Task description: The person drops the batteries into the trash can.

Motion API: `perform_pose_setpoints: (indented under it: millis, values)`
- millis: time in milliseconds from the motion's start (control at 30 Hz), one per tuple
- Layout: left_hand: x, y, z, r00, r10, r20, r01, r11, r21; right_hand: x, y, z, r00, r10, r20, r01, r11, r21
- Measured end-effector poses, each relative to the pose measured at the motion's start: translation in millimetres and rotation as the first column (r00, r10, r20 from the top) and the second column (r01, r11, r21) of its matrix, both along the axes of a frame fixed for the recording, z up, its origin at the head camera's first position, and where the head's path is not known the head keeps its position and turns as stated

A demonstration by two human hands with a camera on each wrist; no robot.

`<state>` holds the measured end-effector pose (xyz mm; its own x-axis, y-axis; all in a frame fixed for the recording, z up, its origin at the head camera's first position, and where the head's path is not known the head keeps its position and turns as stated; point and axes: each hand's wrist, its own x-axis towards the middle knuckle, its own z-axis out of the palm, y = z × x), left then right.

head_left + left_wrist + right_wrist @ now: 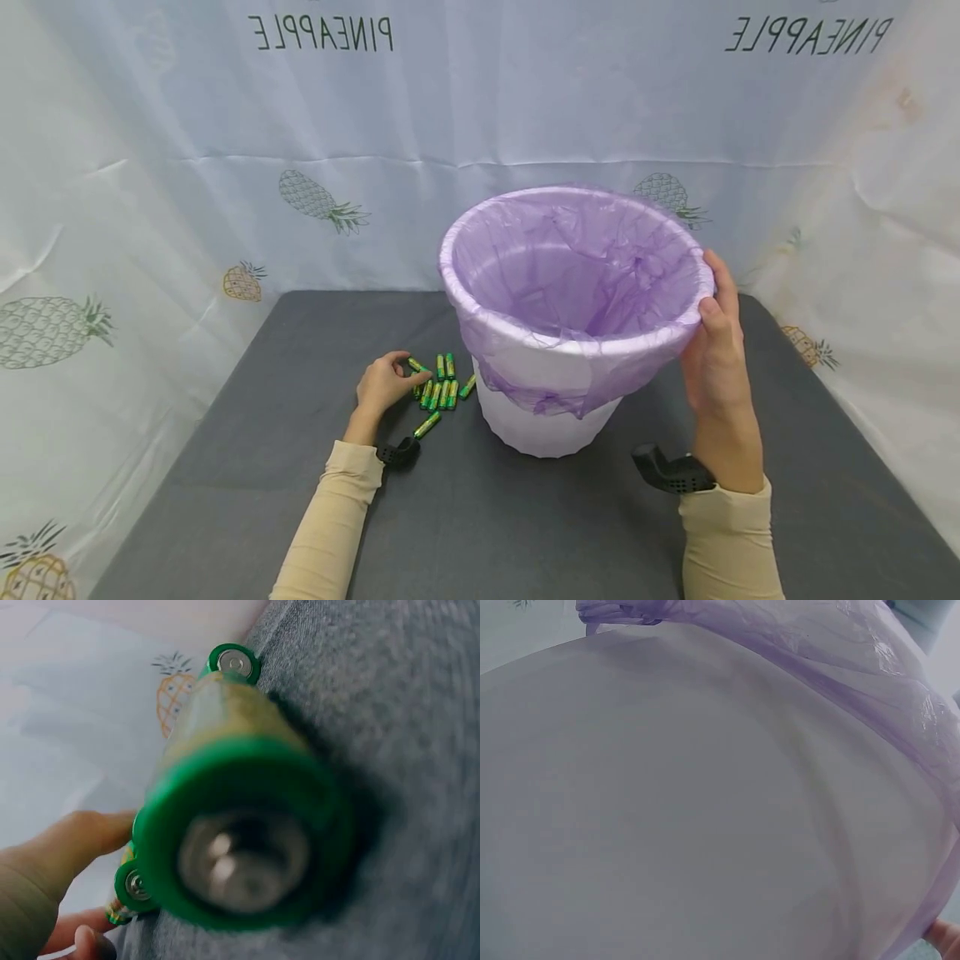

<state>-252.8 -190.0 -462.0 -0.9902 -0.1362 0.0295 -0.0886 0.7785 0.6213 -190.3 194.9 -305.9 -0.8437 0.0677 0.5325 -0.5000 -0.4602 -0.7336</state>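
Right hand [718,358] grips bin [551,421], left hand [384,385] at batteries [435,396].

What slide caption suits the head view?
Left hand at a cluster of batteries on a dark table, right hand holding a bin lined with a purple bag.

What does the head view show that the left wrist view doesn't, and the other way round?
Only the head view: the white bin with its purple liner, and the right hand gripping its rim.
Only the left wrist view: a close look at metal battery ends, the nearest blurred.
Both: the left hand, green batteries, grey tabletop and pineapple-print curtain.
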Motion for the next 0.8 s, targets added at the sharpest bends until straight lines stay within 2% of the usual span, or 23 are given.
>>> perform_pose_setpoints:
  millis: [367, 533, 700, 800]
  values:
    - [0.9, 0.5, -1.0, 0.999, 0.051, -0.016, -0.051, 0.999, -0.003, -1.2, 1.3, -2.7, 0.997, -0.054, 0.052, 0.054, 0.999, 0.008]
    - [1.7, -4.3, 0.3, 0.999, 0.05, -0.018, -0.05, 0.999, 0.012, 2.1, 2.2, 0.1, 0.999, -0.026, 0.046, 0.024, 0.999, 0.043]
    - [4.7, -13.1, 8.9, 0.999, 0.025, -0.043, -0.023, 0.999, 0.049, 4.6, 5.6, 1.7, 0.999, 0.012, 0.038, -0.016, 0.996, 0.092]
    - [6.6, -16.9, 19.1, 0.997, 0.006, -0.083, 0.001, 0.996, 0.084, 6.2, 8.4, 1.4, 0.999, -0.022, 0.034, 0.018, 0.996, 0.093]
